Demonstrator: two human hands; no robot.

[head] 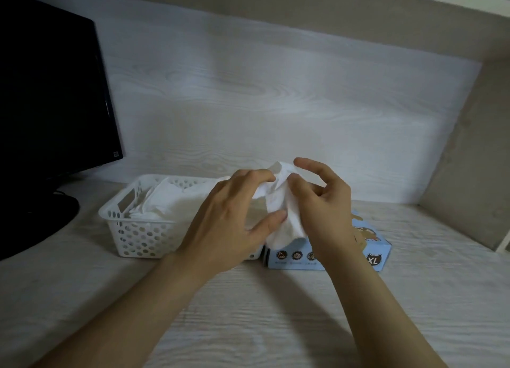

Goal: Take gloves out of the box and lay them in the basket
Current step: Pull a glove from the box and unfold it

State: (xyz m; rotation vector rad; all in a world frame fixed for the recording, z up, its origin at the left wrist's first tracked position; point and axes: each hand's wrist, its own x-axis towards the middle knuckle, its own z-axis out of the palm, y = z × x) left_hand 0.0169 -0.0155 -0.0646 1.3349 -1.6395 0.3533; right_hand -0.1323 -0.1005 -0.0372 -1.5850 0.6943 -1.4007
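White crinkled glove, pinched in both grips (left hand, right hand), blue cardboard box, perforated plastic basket

A crumpled white glove hangs above the blue box, beside the white basket holding more gloves

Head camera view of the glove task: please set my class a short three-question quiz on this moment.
1. True or false: the white glove is held by both the left hand and the right hand.
2. Which lies nearer the monitor: A the basket, B the blue box?
3. Fill in: the size printed on the box is ___.
Key: 1 true; 2 A; 3 XL.
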